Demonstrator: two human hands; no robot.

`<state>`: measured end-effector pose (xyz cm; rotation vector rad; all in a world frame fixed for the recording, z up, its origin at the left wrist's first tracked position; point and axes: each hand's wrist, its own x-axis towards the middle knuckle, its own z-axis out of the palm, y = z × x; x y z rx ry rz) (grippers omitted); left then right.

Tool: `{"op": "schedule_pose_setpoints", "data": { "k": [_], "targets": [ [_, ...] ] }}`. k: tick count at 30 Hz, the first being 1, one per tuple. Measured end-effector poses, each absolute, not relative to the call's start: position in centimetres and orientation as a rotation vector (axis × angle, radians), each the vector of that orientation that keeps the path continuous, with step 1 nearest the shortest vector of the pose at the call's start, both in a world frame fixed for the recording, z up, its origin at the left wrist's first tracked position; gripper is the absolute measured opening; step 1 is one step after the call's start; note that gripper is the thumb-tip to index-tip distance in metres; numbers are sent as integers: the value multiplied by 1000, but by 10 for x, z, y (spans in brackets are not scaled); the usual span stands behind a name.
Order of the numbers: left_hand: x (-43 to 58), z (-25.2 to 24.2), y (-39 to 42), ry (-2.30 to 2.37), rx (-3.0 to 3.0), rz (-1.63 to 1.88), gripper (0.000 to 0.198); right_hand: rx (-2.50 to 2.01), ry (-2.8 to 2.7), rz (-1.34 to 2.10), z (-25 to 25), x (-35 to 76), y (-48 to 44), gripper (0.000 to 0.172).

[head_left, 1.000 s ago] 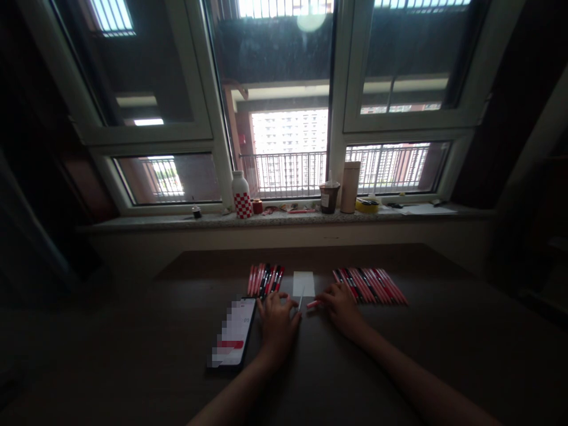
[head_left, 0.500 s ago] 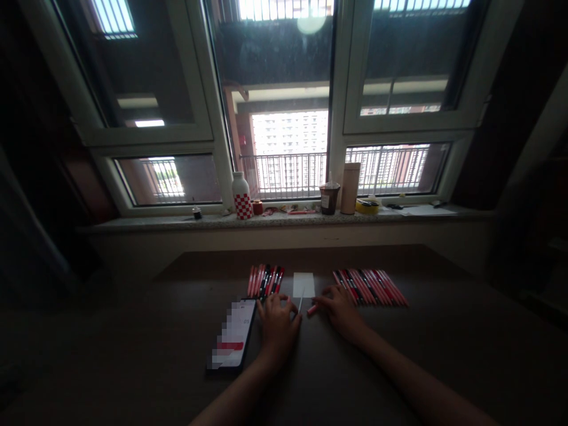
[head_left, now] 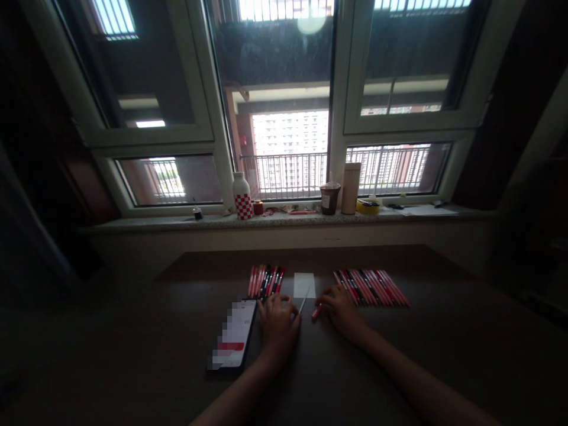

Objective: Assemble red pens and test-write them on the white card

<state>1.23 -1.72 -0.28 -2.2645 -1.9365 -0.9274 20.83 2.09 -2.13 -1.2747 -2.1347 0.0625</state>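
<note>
In the head view, pinches a slim white rod between the narrowed fingers of the left hand, leaning further right than a second ago, with its far end over a small square of white paper on the dark brown surface. Grips a short pink cylinder in the right hand, fingers nearly closed, swung from pointing sideways to pointing nearer the wearer, apparently being reoriented, apart from the rod.
</note>
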Motion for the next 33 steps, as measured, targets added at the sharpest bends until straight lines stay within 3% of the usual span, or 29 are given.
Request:
{"op": "schedule_pose_setpoints", "data": {
  "k": [24,33],
  "targets": [
    [14,-3,-16,-1860,-2277,-1052,14,-1118,-2020,38,-15,208,17,23],
    [15,-5,-14,-1815,-2293,-1064,13,-1093,-2099,50,-17,207,18,16]
  ]
}}
